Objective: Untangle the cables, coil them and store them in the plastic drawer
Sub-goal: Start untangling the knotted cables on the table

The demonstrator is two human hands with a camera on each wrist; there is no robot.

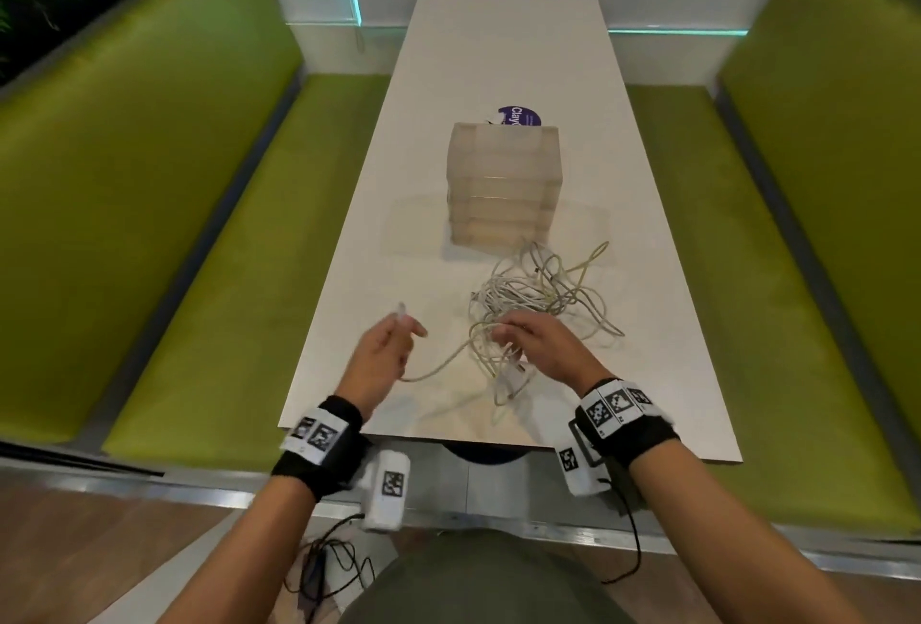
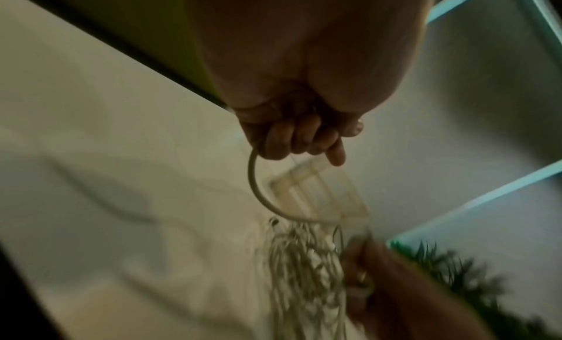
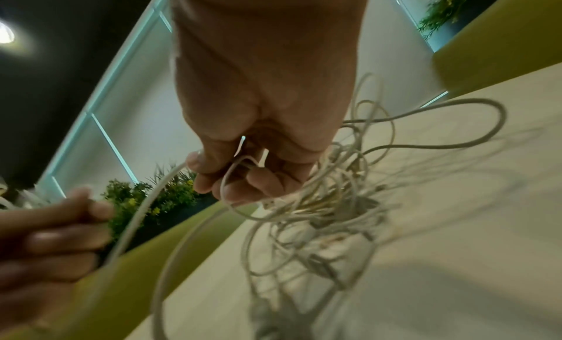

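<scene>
Cables (image 1: 540, 297), pale and knotted together, lie in a heap toward the near right part of the white table (image 1: 663, 234), just in front of the translucent plastic drawer (image 1: 503, 185) with its stacked compartments. The left hand (image 1: 381, 357) curls its fingers (image 2: 292, 138) round 1 cable end, drawn out leftward. The right hand (image 1: 540, 349) pinches strands at the tangle's near edge. Behind the drawer a purple sticker (image 1: 521, 116) reads "Clay", the rest hidden.
</scene>
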